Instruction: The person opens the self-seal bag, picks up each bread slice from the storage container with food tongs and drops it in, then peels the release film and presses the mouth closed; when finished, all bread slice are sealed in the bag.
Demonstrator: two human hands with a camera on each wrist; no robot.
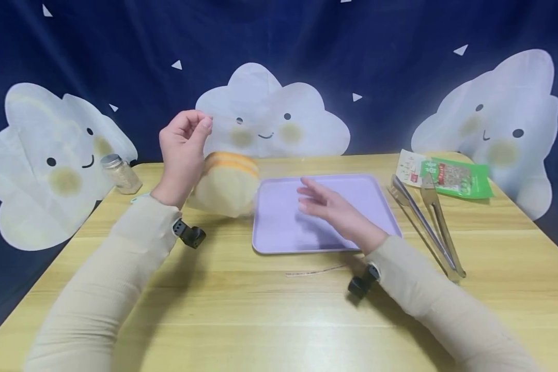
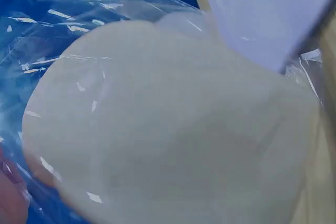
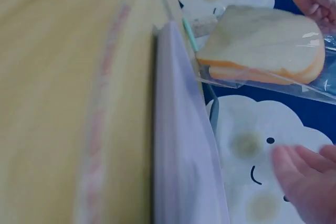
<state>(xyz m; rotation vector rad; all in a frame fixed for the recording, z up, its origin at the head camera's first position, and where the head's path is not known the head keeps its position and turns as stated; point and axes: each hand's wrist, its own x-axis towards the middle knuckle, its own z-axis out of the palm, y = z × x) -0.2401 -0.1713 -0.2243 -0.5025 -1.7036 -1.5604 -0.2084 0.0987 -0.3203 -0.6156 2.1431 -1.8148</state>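
Observation:
My left hand (image 1: 183, 150) pinches the top of a clear plastic bag (image 3: 328, 72) and holds it upright at the left of the tray. Inside are slices of white bread (image 1: 225, 186) with orange-brown crust; their pale face fills most of the left wrist view. Over the lilac tray (image 1: 279, 227) hovers my right hand (image 1: 332, 209), its fingers extended and spread, holding nothing. A thin twist-tie strip (image 1: 313, 271) with reddish marks lies on the table before the tray.
Metal tongs (image 1: 430, 227) rest right of the tray, by a green seasoning packet (image 1: 460, 178). At the far left stands a small glass jar (image 1: 122, 175) with a grey lid. A blue curtain with cloud faces hangs behind the wooden table (image 1: 260, 320).

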